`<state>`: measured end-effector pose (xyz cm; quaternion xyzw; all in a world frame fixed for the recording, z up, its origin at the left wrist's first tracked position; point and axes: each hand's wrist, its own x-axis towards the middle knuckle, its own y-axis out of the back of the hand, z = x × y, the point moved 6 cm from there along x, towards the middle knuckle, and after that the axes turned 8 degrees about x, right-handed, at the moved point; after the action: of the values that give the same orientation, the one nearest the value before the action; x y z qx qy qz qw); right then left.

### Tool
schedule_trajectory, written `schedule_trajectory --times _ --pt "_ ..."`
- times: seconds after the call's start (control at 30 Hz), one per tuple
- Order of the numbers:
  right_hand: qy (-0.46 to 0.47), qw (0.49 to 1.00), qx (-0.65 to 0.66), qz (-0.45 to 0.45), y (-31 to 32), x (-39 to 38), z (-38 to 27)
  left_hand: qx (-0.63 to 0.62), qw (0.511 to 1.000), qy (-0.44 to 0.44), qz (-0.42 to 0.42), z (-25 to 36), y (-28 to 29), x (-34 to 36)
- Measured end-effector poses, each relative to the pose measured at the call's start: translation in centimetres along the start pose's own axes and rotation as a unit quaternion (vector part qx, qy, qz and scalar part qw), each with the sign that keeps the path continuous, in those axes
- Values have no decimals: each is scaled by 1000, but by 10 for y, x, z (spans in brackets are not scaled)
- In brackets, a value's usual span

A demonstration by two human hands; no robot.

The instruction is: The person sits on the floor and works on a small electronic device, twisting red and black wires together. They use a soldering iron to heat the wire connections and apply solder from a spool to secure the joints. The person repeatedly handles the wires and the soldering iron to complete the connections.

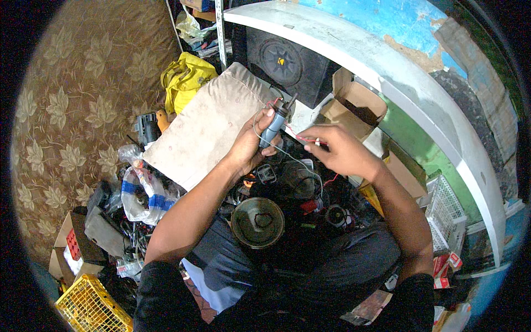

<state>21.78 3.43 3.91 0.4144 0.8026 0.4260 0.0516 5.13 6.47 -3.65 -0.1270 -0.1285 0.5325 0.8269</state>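
My left hand [249, 141] is wrapped round a grey-blue cylindrical part [272, 130] with a dark top and short terminals, held upright and slightly tilted. Thin red and white wires [298, 160] run from it and hang down. To its right, my right hand [337, 149] pinches the red wire and a small pale end between thumb and fingers. Behind my left hand lies a beige padded mat [193, 127]. Below both hands, among dark jumbled parts, is a round metal pan [258, 232].
A black speaker box [298, 77] stands behind, with open cardboard boxes [398, 174] at right beside a white crate [445, 207]. A yellow bag [182, 83], striped plastic bag [135, 196] and yellow crate [94, 307] are at left. A white curved ledge [420, 105] arches across the upper right.
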Motion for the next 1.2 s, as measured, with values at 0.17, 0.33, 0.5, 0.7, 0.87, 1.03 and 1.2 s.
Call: schedule_trajectory --times 0.17,0.33,0.5,0.7,0.87,1.03,1.2 --pt "-37 990 -86 103 45 -6 0 60 998 -3 1 8 -4 -1" --pt "-16 936 -178 304 79 -14 -4 162 981 42 -94 -1 -2 -8" --pt "-1 901 -190 389 91 -24 12 27 984 154 -88 -15 -22 -15" --pt "-28 911 -153 381 85 -21 7 216 969 89 -77 -11 -18 -10" --pt "-64 950 -97 291 78 -19 16 221 975 27 -10 3 -14 -8" --pt "-176 979 30 101 50 -16 32 244 967 -19 76 1 -1 -5" --pt "-185 971 135 69 42 -11 21 284 956 -27 61 -2 -5 -3"
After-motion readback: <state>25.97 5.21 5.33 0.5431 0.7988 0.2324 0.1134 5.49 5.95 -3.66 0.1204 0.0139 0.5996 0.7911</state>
